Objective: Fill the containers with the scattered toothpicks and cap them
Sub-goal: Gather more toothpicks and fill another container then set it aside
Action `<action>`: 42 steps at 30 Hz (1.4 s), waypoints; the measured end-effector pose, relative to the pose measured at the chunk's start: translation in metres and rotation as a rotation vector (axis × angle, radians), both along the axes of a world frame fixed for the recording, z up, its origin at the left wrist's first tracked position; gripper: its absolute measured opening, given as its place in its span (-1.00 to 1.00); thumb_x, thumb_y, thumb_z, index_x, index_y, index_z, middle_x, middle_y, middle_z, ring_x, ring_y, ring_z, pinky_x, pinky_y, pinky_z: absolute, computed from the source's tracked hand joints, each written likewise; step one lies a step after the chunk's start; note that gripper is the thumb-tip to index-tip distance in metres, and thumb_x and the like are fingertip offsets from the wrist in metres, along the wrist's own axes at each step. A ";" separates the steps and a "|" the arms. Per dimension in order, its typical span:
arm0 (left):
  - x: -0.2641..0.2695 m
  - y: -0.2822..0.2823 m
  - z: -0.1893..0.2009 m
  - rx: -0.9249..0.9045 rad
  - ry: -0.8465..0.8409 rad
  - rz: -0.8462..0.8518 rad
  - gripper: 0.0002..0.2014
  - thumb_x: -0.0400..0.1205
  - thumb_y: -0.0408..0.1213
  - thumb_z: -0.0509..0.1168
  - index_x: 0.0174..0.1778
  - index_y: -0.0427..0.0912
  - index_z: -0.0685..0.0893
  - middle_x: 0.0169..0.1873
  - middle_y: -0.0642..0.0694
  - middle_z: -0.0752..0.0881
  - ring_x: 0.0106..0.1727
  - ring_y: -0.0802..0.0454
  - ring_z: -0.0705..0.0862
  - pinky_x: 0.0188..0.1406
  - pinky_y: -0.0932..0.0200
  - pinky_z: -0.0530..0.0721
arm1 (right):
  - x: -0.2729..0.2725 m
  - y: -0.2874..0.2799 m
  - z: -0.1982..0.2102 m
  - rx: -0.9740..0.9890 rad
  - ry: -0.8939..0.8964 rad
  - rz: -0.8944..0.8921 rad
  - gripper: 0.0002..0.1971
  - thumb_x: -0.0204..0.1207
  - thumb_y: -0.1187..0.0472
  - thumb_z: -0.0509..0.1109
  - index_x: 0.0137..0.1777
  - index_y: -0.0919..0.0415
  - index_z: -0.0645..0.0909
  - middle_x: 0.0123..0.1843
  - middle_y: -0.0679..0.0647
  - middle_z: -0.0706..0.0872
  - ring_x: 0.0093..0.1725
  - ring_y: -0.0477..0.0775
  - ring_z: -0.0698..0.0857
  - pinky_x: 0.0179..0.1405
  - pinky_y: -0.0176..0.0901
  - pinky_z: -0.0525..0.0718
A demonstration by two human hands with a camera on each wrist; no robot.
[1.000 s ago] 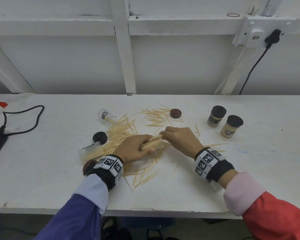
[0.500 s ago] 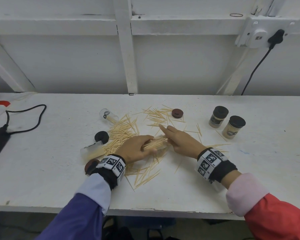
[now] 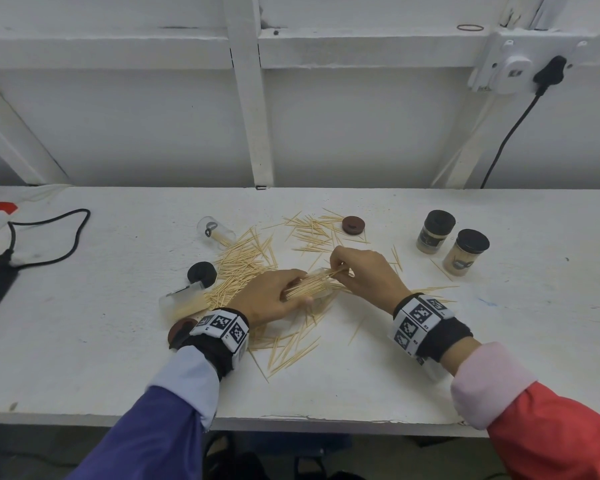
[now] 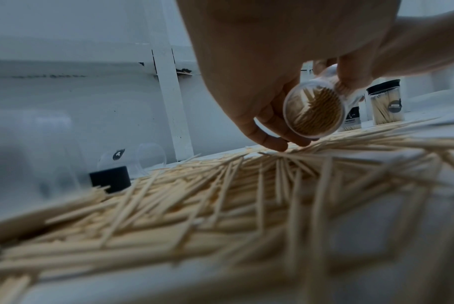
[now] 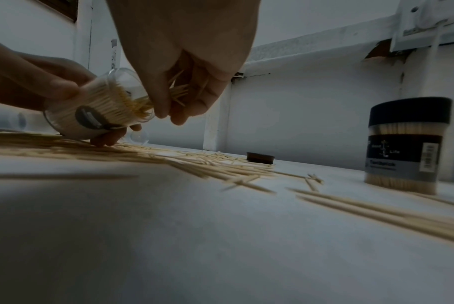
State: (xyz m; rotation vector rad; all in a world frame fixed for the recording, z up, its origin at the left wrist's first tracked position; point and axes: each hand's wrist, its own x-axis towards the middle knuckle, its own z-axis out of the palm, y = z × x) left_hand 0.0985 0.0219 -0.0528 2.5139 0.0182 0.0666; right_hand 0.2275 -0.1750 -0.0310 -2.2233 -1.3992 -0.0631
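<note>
Two capped containers (image 3: pixel 452 241) are finished beyond the right hand (image 3: pixel 368 275), which pinches toothpicks (image 5: pixel 177 93) into the jar (image 5: pixel 101 107) gripped by the left hand (image 3: pixel 271 296), while many remain scattered.

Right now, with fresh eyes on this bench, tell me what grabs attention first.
A sprawl of pale wooden toothpicks covers the middle of the white tabletop. Over it, the left hand grips a tilted clear plastic container packed with sticks, while the right hand pinches more sticks at its mouth. Two black-capped filled jars stand upright at the right.
</note>
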 end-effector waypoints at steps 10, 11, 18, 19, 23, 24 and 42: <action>0.001 0.004 0.001 -0.050 -0.021 0.043 -0.23 0.43 0.46 0.12 0.39 -0.01 0.59 0.02 0.06 0.73 -0.06 0.07 0.68 -0.06 0.07 0.66 | 0.003 -0.002 0.001 0.094 0.039 0.013 -0.86 0.47 0.28 0.54 -0.15 0.20 0.59 -0.28 -0.09 0.69 -0.36 -0.13 0.54 -0.35 -0.21 0.57; 0.001 0.003 0.002 -0.046 -0.020 0.033 -0.22 0.42 0.46 0.12 0.39 -0.02 0.59 0.03 0.06 0.73 -0.05 0.08 0.67 -0.06 0.09 0.65 | 0.002 -0.002 0.002 0.104 0.028 0.023 -0.87 0.46 0.29 0.54 -0.15 0.19 0.61 -0.28 -0.09 0.70 -0.36 -0.13 0.56 -0.35 -0.20 0.58; 0.001 0.003 0.000 -0.012 0.013 0.003 -0.17 0.40 0.49 0.09 0.42 -0.03 0.57 0.04 0.07 0.70 -0.07 0.06 0.67 -0.09 0.14 0.63 | -0.001 0.002 0.002 0.128 -0.018 0.115 -0.95 0.45 0.33 0.47 -0.13 0.19 0.71 -0.20 -0.02 0.78 -0.26 0.02 0.77 -0.34 -0.03 0.74; 0.001 0.003 0.000 -0.005 0.017 -0.002 -0.17 0.41 0.49 0.08 0.42 -0.03 0.57 0.04 0.07 0.70 -0.07 0.05 0.67 -0.10 0.14 0.63 | -0.001 0.003 0.002 0.132 -0.006 0.134 -0.92 0.44 0.39 0.46 -0.13 0.23 0.71 -0.19 0.02 0.76 -0.25 0.03 0.77 -0.32 -0.02 0.75; 0.001 0.002 0.001 0.001 0.016 -0.015 -0.19 0.43 0.48 0.06 0.42 -0.04 0.55 0.00 0.06 0.69 -0.09 0.05 0.66 -0.13 0.16 0.59 | 0.000 0.004 0.002 0.133 0.071 0.112 -0.80 0.40 0.58 0.41 -0.10 0.31 0.62 -0.18 0.08 0.71 -0.21 0.09 0.73 -0.25 0.05 0.73; 0.001 0.002 0.001 0.000 0.016 -0.017 -0.19 0.44 0.47 0.06 0.42 -0.04 0.55 0.00 0.05 0.70 -0.09 0.05 0.66 -0.13 0.15 0.60 | 0.000 0.004 0.002 0.126 0.087 0.096 -0.79 0.40 0.60 0.40 -0.08 0.31 0.61 -0.18 0.09 0.71 -0.21 0.10 0.72 -0.24 0.05 0.72; -0.002 -0.005 0.010 -0.057 0.049 -0.050 -0.16 0.46 0.44 0.09 0.48 -0.14 0.51 0.20 -0.06 0.72 0.13 -0.06 0.70 0.19 -0.09 0.65 | -0.015 0.007 0.010 -0.045 0.224 0.201 0.16 0.20 0.75 0.20 0.64 -0.28 0.02 0.55 -0.11 0.25 0.51 -0.03 0.36 0.19 -0.01 0.68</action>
